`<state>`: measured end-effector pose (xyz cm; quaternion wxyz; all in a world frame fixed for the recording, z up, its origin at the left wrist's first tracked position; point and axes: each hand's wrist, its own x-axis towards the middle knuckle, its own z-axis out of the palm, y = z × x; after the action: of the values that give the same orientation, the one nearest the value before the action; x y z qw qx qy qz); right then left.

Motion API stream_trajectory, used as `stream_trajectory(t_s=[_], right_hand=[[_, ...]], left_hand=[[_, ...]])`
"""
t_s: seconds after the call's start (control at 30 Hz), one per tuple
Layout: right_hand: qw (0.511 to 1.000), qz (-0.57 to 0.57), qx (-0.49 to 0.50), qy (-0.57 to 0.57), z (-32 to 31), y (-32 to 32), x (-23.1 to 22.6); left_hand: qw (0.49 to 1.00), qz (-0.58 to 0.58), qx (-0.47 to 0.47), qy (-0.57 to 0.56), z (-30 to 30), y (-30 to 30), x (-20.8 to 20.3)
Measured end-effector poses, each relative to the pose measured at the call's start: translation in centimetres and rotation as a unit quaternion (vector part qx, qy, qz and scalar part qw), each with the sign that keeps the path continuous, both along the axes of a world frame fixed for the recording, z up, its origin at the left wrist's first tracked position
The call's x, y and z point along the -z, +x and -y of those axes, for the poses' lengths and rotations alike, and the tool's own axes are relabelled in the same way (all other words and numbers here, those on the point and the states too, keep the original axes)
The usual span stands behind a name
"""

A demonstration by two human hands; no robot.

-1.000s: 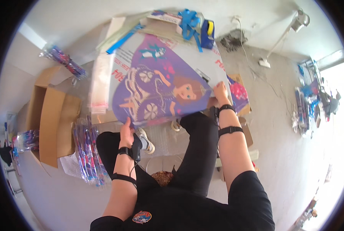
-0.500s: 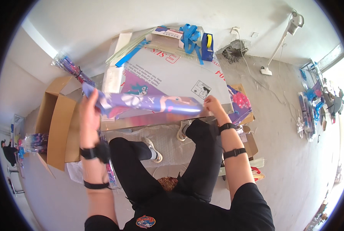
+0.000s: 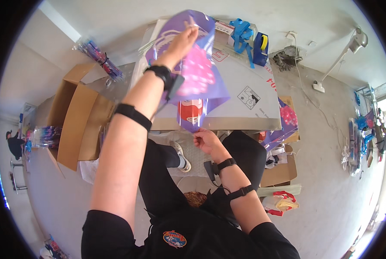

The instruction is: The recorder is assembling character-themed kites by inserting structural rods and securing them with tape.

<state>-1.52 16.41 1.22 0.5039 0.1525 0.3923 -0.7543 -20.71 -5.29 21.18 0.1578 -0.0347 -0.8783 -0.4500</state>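
Well, a purple sheet [image 3: 196, 75] spreads over the tabletop [image 3: 231, 82], its tip pinched by the right hand [image 3: 207, 140]; the left hand [image 3: 182, 47]'s grip, I can't tell. Carton [image 3: 76, 125] left of the tabletop, vacuum [image 3: 357, 42] right.

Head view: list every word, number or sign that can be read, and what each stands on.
Wording is described, not copied.
Grey tabletop: bold red characters, a black-lined square sign; small print unreadable.
Black shirt: lettering on a colourful oval badge, too small to read surely.
White box: small print, unreadable.
Purple sheet: no lettering discernible.
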Motion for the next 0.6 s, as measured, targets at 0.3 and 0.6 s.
stream_trajectory(t_s=[0.3,0.6], right_hand=[[0.999,0.014,0.036,0.032,-0.9,-1.6,0.4],[0.99,0.106,0.089,0.011,-3.1,-0.6,0.6]], left_hand=[[0.99,-0.052,-0.023,-0.127,-3.3,10.3,16.2],[0.925,0.135,0.006,-0.356,-5.7,14.3,22.1]])
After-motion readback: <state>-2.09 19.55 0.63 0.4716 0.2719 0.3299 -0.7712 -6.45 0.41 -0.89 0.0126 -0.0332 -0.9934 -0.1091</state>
